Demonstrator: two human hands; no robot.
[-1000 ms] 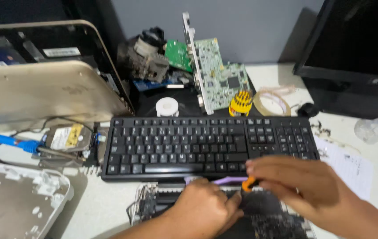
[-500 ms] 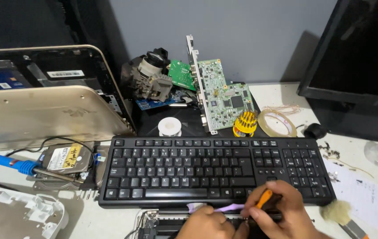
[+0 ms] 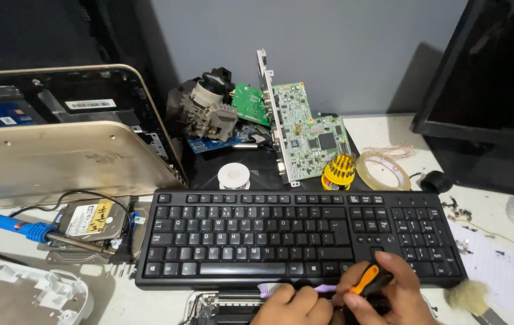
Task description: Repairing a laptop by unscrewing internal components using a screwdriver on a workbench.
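At the bottom of the desk, just in front of the black keyboard (image 3: 299,238), two hands are working close together. The right hand (image 3: 383,295) is gripping a small screwdriver with an orange and black handle (image 3: 368,280); its fingers are curled tight around it. The left hand (image 3: 293,304) is sitting beside it, its fingers bent down over a dark metal part (image 3: 221,304) that is poking out at the bottom edge. I cannot tell if the left hand is holding anything, but a thin purple tool (image 3: 272,289) is lying right by its fingertips. The tip of the screwdriver is hidden behind the hands.

The hands are touching, so the screwdriver could slip and poke the left fingers. A tiny screw could also roll away and get lost, because the desk is very messy. Small bits are lying on the white paper (image 3: 510,274) to the right, near a soft brush (image 3: 464,296).

Further back, green circuit boards (image 3: 305,129) are standing up, with a yellow bit holder (image 3: 338,171), a roll of clear tape (image 3: 383,170) and a spool of solder (image 3: 234,176) beside them. On the left, a blue soldering iron (image 3: 19,227) is resting across a hard drive (image 3: 91,219). Its cable could catch an arm and pull it down.
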